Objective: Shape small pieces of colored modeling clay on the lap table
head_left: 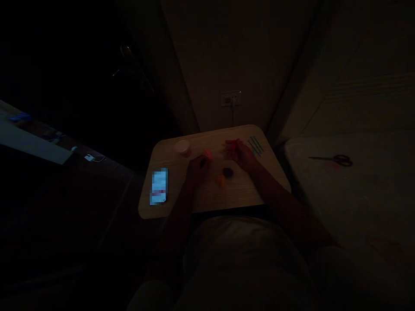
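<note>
The picture is very dark. My left hand (196,169) is closed over the small table, its fingers curled at a bright pink lump (208,154) that looks like modelling clay. To its right, my right hand (244,156) is bent around a red piece (234,141) of similar stuff; its exact shape is hard to make out. Between my wrists lie a dark purple lump (228,172) and an orange lump (221,180). Several thin teal sticks (256,146) rest just beyond my right hand. A small pale tub (183,147) stands past my left hand.
A lit phone (158,186) lies at the left of the wooden table (175,203). Scissors (333,160) rest on a pale surface (311,185) to the right. Behind the table, a plug sits in a wall socket (231,99). A white adapter (89,158) is at far left.
</note>
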### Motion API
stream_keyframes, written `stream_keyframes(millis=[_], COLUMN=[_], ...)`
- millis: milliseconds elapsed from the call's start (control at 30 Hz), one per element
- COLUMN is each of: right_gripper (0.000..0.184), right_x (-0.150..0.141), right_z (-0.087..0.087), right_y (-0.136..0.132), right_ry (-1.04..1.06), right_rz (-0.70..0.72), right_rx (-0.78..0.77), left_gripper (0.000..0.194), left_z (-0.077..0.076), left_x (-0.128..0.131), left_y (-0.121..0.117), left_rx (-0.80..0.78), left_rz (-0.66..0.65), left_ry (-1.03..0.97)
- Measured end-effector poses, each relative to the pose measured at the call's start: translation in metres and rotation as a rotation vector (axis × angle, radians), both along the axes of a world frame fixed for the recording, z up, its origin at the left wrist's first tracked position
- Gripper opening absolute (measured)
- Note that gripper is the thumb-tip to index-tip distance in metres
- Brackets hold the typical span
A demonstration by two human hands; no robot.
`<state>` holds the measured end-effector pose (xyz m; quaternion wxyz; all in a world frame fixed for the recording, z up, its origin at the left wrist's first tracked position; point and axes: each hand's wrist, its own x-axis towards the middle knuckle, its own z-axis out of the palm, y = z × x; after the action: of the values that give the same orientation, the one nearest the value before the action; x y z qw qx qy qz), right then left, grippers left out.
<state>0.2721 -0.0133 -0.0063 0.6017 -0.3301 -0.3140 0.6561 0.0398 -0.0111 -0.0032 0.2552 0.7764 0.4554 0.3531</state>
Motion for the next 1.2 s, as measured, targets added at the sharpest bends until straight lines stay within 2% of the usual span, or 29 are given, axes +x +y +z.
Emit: stream_keyframes(millis=[133, 267, 367, 500, 733, 867, 1100, 1200], right_gripper=[0.060, 0.065, 0.055, 0.027, 0.017, 0.026, 0.052, 0.053], right_x=[-0.001, -0.001, 0.001, 0.001, 0.001, 0.001, 0.002, -0.002], right_z=[0.002, 0.003, 0.001, -0.005, -0.008, -0.002, 0.003, 0.005], right_y=[-0.002, -0.002, -0.001, 0.001, 0.005, 0.004, 0.003, 0.006], right_ry=[-0.042, -0.014, -0.005, -0.003, 0.017, 0.082, 0.104, 0.089], right_rz=[0.057, 0.051, 0.051, 0.041, -0.050, -0.055, -0.037, -0.104], right_rx=[0.024, 0.033, 0.018, 0.029, -0.003, -0.056, -0.030, -0.064], left_gripper=[0.020, 0.020, 0.019, 0.021, 0.021, 0.020, 0.022, 0.022], left_z=[-0.001, 0.000, -0.001, 0.000, 0.002, 0.001, -0.003, -0.005], left_x=[-0.001, 0.000, 0.000, 0.000, 0.001, 0.001, -0.001, -0.002], left_y=[0.001, 0.000, 0.000, -0.001, -0.002, -0.001, 0.002, 0.003], left_rx=[-0.007, -0.002, 0.000, -0.003, -0.021, -0.029, -0.053, -0.055], left_rz=[0.008, 0.006, 0.013, 0.012, 0.008, 0.009, 0.008, 0.015], left_ry=[0.008, 0.006, 0.005, 0.003, -0.003, -0.006, -0.009, -0.028])
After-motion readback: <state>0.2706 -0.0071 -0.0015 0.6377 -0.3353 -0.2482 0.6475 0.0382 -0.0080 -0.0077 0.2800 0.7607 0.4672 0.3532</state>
